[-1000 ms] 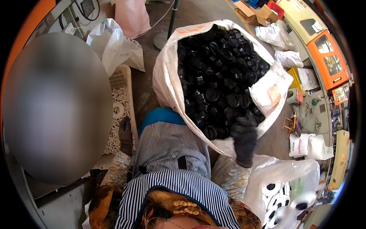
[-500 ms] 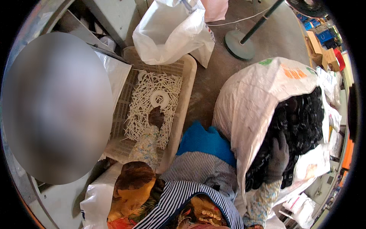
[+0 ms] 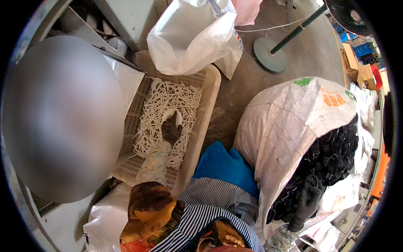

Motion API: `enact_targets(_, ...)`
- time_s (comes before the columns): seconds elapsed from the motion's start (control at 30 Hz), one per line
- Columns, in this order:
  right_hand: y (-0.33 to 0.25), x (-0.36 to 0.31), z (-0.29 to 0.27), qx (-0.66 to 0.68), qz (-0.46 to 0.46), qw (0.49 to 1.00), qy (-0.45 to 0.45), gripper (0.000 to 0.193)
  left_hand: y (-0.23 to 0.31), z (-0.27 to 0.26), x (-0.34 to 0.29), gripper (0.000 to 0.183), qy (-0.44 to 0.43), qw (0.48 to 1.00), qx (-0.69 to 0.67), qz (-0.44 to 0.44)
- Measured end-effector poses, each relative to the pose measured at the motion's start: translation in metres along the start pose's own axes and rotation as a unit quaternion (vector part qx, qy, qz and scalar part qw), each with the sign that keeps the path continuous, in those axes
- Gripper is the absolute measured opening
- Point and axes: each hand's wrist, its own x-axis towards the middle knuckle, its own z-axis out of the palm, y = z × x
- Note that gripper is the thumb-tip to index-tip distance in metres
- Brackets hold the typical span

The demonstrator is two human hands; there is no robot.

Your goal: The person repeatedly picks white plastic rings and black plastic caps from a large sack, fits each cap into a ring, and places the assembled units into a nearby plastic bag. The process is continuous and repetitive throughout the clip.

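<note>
My left hand [image 3: 171,131], in a dark glove, is closed on a white ring [image 3: 172,113] above a heap of thin white plastic sticks [image 3: 168,94]. The hand hides the ring's near part. The sticks lie in a beige slatted plastic crate [image 3: 208,98]. On the right, a large white woven sack [image 3: 268,122] gapes open, full of glossy black plastic parts [image 3: 331,155]. My right hand [image 3: 305,203], in a grey glove, rests at the near edge of these parts with its fingers curled. What it holds, if anything, cannot be made out against the black.
An open white bag [image 3: 191,42] overhangs the crate's far end. Beyond the sack stands a fan on a round base [image 3: 270,54]. A blue cloth [image 3: 224,161] covers my lap between crate and sack. Cardboard boxes [image 3: 352,63] stand at the far right. A large blurred patch covers the left side.
My left hand has closed on the white ring, which now looks tilted. My right hand has drawn back toward me over the black parts, its spread fingers now curled. The view has shifted slightly.
</note>
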Motion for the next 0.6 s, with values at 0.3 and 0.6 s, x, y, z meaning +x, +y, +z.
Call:
enact_targets(0.3,-0.058,-0.045,0.012,0.303,-0.034,0.950,0.060,0.021,0.132,-0.265,-0.040,0.055,-0.077,0.381,-0.914,-0.118)
enact_targets(0.6,-0.110,-0.097,0.016,0.533,-0.125,0.831,0.098,0.042,0.367,-0.332,-0.115,0.051,-0.394,0.307,-0.863,-0.077)
